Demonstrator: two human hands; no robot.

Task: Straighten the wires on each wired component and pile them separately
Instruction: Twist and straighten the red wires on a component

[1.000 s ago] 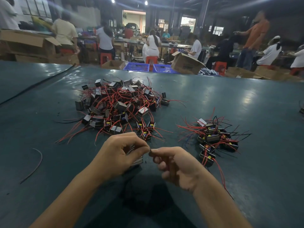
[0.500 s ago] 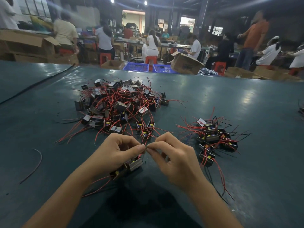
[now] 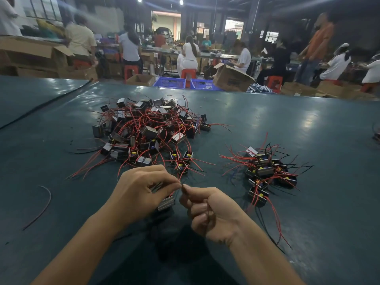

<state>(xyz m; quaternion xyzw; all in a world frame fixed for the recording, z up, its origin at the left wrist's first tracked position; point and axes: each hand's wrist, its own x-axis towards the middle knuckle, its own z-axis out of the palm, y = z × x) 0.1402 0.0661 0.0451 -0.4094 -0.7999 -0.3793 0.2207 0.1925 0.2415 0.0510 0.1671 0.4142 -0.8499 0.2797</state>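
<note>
While the left hand [image 3: 139, 192] grips a small black box-shaped component [image 3: 166, 203] near the dark green table's [image 3: 329, 202] near edge, the right hand [image 3: 211, 212] pinches its red wire [image 3: 179, 180]. Step: straightening. Next move likely calls for placing it on the smaller right-hand pile [image 3: 267, 173].

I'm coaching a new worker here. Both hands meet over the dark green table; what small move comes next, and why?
Probably slide the right hand rightward along the thin red wire: the left hand grips the small silver-cased component, and both pinch that wire close together.
</note>
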